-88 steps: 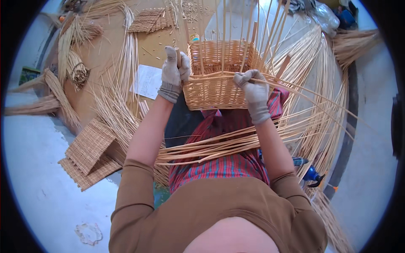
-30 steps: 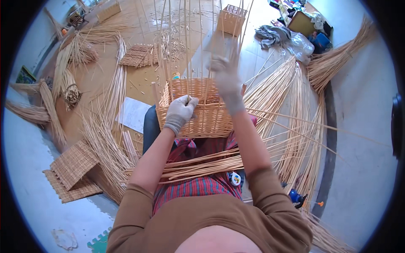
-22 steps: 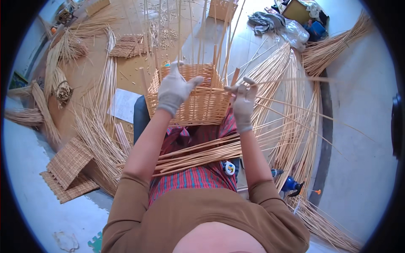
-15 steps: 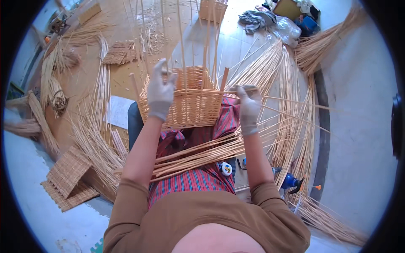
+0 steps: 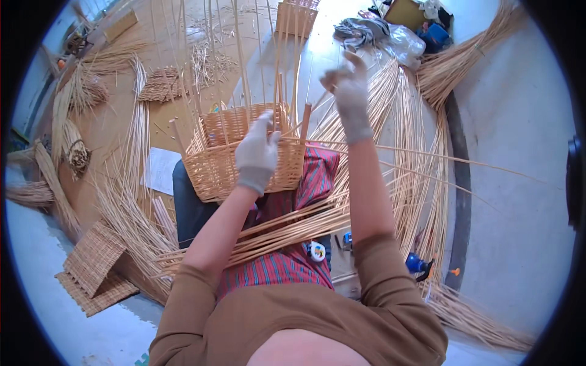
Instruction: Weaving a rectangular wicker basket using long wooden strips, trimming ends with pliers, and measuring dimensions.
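Woven panels lie well to the lower left of the gloved left hand, which rests against the near wall of the wicker basket, whether gripping it cannot be told. The gloved right hand, blurred, fingers loosely curled, is raised beyond the basket's right side, its hold indeterminable; a fan of canes spreads to its right.
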Available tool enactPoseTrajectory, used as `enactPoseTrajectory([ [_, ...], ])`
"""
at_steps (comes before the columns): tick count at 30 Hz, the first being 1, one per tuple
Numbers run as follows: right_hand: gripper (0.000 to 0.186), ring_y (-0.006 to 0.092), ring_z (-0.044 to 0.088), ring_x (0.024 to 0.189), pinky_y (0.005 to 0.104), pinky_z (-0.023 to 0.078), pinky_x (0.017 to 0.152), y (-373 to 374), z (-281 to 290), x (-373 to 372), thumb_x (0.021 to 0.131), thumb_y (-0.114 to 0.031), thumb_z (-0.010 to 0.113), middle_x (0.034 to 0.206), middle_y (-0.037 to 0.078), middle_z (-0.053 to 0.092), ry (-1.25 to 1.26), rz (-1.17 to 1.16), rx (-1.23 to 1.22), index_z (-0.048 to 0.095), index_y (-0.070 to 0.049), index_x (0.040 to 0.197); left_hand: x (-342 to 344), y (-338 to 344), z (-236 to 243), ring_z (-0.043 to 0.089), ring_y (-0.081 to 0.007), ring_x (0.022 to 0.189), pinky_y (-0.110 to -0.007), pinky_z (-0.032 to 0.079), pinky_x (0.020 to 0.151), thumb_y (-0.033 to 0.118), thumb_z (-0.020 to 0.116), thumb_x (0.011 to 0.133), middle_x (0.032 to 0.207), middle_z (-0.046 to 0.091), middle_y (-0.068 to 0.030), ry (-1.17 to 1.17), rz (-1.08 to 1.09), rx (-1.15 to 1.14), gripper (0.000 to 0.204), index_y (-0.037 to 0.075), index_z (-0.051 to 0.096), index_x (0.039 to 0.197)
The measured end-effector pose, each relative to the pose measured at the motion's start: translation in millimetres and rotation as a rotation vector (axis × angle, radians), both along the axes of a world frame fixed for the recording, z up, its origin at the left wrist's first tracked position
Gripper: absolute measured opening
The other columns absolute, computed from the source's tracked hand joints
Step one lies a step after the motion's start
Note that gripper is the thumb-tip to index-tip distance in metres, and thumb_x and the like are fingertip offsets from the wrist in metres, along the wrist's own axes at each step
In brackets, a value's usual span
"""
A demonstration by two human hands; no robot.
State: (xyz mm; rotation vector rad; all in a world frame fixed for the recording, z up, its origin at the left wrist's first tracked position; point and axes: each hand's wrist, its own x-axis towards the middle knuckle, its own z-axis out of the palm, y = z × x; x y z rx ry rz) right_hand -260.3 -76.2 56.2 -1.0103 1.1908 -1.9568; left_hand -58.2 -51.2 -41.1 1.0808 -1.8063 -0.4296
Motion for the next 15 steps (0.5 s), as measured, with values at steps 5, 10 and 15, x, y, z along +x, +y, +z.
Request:
enactPoseTrajectory([
  [5, 0.017, 0.0107, 0.057, 0.069, 0.0300, 0.058, 0.071, 70, -45, 0, 0.109, -0.009, 0.041, 0.079, 0.002, 0.051, 0.289, -0.416, 0.070, 0.046, -0.010, 0.125, -14, 19, 21, 0.062, -0.0318, 0.116, -0.047, 0.038, 0.113, 0.029, 0.076, 0.083, 0.118, 0.067, -0.0124, -0.349, -0.236, -0.107, 0.095, 0.009, 0.023, 0.159],
  [10, 0.021, 0.0104, 0.052, 0.065, 0.0333, 0.058, 0.072, 78, -65, -22, 0.108, -0.006, 0.039, 0.073, 0.001, 0.048, 0.134, -0.251, 0.003, 0.046, -0.010, 0.128, -16, 6, 1, 0.066, -0.0255, 0.097, -0.043, 0.043, 0.110, 0.021, 0.075, 0.080, 0.098, 0.066, -0.0083, -0.345, -0.262, -0.265, 0.094, 0.015, 0.026, 0.160],
  [15, 0.041, 0.0163, 0.058, 0.068, 0.0363, 0.056, 0.072, 125, -38, 50, 0.092, 0.002, 0.052, 0.076, 0.003, 0.056, 0.751, -0.276, -0.045, 0.052, -0.005, 0.132, -17, 4, 5, 0.066, -0.0217, 0.084, -0.040, 0.045, 0.077, 0.032, 0.073, 0.085, 0.088, 0.066, -0.0028, -0.489, -0.304, -0.181, 0.088, 0.018, 0.028, 0.160],
])
